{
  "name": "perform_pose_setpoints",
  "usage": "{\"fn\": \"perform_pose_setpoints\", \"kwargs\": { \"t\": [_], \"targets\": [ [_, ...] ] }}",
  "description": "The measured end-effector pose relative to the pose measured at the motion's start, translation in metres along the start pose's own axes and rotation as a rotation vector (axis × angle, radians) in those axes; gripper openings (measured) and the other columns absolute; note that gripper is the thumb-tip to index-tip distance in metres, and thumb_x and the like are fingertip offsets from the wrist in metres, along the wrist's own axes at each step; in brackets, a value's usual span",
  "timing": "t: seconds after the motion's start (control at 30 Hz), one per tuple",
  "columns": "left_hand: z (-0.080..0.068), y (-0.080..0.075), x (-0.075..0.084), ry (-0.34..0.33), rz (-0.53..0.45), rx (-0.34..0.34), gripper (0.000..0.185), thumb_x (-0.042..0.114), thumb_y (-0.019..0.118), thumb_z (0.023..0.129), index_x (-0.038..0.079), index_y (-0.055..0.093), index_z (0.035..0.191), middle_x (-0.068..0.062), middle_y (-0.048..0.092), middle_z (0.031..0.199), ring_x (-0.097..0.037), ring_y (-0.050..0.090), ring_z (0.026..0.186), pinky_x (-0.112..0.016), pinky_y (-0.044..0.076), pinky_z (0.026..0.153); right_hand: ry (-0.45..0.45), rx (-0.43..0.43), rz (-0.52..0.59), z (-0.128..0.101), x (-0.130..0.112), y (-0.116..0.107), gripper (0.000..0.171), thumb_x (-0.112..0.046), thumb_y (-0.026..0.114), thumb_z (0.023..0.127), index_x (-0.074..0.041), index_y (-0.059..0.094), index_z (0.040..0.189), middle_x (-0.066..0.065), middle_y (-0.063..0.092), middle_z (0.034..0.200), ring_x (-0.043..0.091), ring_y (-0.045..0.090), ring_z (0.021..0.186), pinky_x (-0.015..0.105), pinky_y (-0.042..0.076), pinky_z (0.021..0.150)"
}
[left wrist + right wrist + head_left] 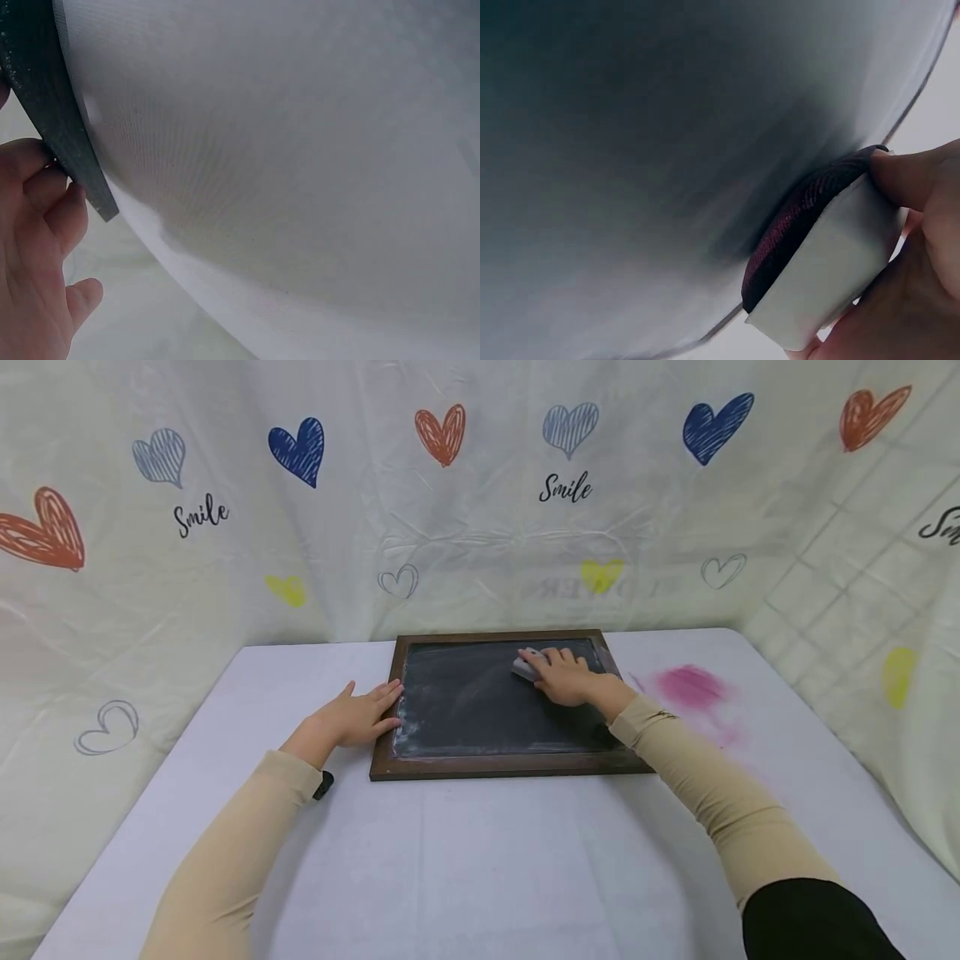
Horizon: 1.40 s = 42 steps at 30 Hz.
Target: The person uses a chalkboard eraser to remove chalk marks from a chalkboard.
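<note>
Where chalk haze clouds the dark slate, eraser [527, 667] pressed felt-down near far right corner of framed chalkboard [480, 766], gripped by curled right hand [564, 677]. Left hand [358, 717] flat, fingers straight, against left frame. Pink smear [691, 687] on table [480, 860] beside board.

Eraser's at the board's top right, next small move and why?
Probably sweep the eraser left and down: the right hand holds it at the top right, chalk haze remains along the chalkboard's left and bottom edges, and the left hand braces the frame.
</note>
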<state>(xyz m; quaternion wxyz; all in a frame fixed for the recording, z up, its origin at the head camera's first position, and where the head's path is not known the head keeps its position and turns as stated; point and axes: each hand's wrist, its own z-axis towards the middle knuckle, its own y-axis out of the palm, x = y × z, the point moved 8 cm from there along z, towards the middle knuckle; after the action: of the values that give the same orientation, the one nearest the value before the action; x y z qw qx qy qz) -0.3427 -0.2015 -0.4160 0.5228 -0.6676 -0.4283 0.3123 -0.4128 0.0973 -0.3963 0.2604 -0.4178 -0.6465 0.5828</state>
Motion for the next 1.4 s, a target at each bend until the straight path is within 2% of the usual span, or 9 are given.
{"fn": "perform_pose_setpoints", "kwargs": {
  "t": [0.1, 0.23, 0.43, 0.6, 0.77, 1.03, 1.2, 1.4],
  "targets": [
    [0.001, 0.001, -0.001, 0.000, 0.004, -0.005, 0.072, 0.045, 0.040, 0.110, 0.004, 0.017, 0.164, -0.015, 0.014, 0.170, -0.031, 0.026, 0.152, -0.066, 0.004, 0.119, 0.063, 0.026, 0.009, -0.005, 0.025, -0.004, 0.063, -0.020, 0.044, 0.112, -0.012, 0.012, 0.166, 0.032, 0.025, 0.157, 0.051, 0.029, 0.139, 0.065, 0.030, 0.107],
    [0.001, 0.000, -0.001, 0.003, 0.004, -0.005, 0.072, 0.045, 0.040, 0.110, 0.004, 0.017, 0.164, -0.015, 0.014, 0.170, -0.032, 0.026, 0.152, -0.067, 0.005, 0.119, 0.096, 0.065, 0.038, -0.013, 0.047, -0.008, 0.061, -0.021, 0.041, 0.112, -0.010, 0.013, 0.165, 0.033, 0.022, 0.157, 0.053, 0.025, 0.141, 0.068, 0.027, 0.110],
    [0.001, -0.001, 0.000, 0.009, 0.004, -0.002, 0.071, 0.045, 0.040, 0.111, 0.003, 0.018, 0.164, -0.015, 0.014, 0.170, -0.032, 0.027, 0.152, -0.067, 0.005, 0.119, 0.135, 0.151, 0.105, -0.033, 0.069, -0.022, 0.062, -0.024, 0.042, 0.112, -0.014, 0.012, 0.165, 0.035, 0.022, 0.155, 0.055, 0.025, 0.137, 0.071, 0.027, 0.103],
    [-0.001, -0.002, 0.000, 0.010, 0.000, 0.007, 0.071, 0.045, 0.040, 0.111, 0.002, 0.020, 0.163, -0.017, 0.017, 0.169, -0.033, 0.028, 0.151, -0.068, 0.007, 0.119, 0.214, 0.205, 0.132, -0.051, 0.096, -0.032, 0.060, -0.022, 0.042, 0.110, -0.010, 0.015, 0.163, 0.038, 0.024, 0.151, 0.058, 0.024, 0.136, 0.073, 0.027, 0.102],
    [-0.003, -0.001, 0.002, 0.007, -0.004, 0.009, 0.070, 0.045, 0.040, 0.111, 0.001, 0.021, 0.163, -0.018, 0.018, 0.169, -0.034, 0.029, 0.151, -0.068, 0.007, 0.119, 0.330, 0.199, 0.165, -0.071, 0.129, -0.034, 0.063, -0.023, 0.041, 0.108, -0.004, 0.013, 0.161, 0.041, 0.024, 0.146, 0.059, 0.025, 0.132, 0.073, 0.031, 0.097],
    [-0.004, -0.001, -0.001, 0.003, 0.000, 0.011, 0.071, 0.045, 0.040, 0.111, 0.001, 0.021, 0.163, -0.018, 0.018, 0.169, -0.034, 0.029, 0.151, -0.068, 0.008, 0.119, 0.429, 0.161, 0.215, -0.097, 0.175, -0.023, 0.066, -0.021, 0.040, 0.103, 0.004, 0.013, 0.158, 0.049, 0.023, 0.137, 0.064, 0.024, 0.126, 0.077, 0.029, 0.095],
    [-0.005, -0.001, -0.003, 0.001, -0.009, 0.007, 0.071, 0.044, 0.041, 0.111, 0.002, 0.019, 0.163, -0.017, 0.017, 0.169, -0.034, 0.028, 0.151, -0.068, 0.007, 0.119, 0.481, 0.110, 0.235, -0.106, 0.192, -0.012, 0.067, -0.022, 0.038, 0.103, 0.005, 0.011, 0.158, 0.050, 0.020, 0.137, 0.065, 0.021, 0.127, 0.078, 0.028, 0.095],
    [-0.004, -0.002, -0.004, 0.004, -0.029, 0.011, 0.071, 0.044, 0.042, 0.110, 0.001, 0.021, 0.163, -0.018, 0.018, 0.169, -0.035, 0.032, 0.149, -0.068, 0.007, 0.118, 0.483, 0.106, 0.242, -0.106, 0.197, -0.008, 0.066, -0.022, 0.041, 0.103, 0.007, 0.014, 0.156, 0.050, 0.022, 0.135, 0.066, 0.023, 0.125, 0.079, 0.028, 0.095]
  ]
}}
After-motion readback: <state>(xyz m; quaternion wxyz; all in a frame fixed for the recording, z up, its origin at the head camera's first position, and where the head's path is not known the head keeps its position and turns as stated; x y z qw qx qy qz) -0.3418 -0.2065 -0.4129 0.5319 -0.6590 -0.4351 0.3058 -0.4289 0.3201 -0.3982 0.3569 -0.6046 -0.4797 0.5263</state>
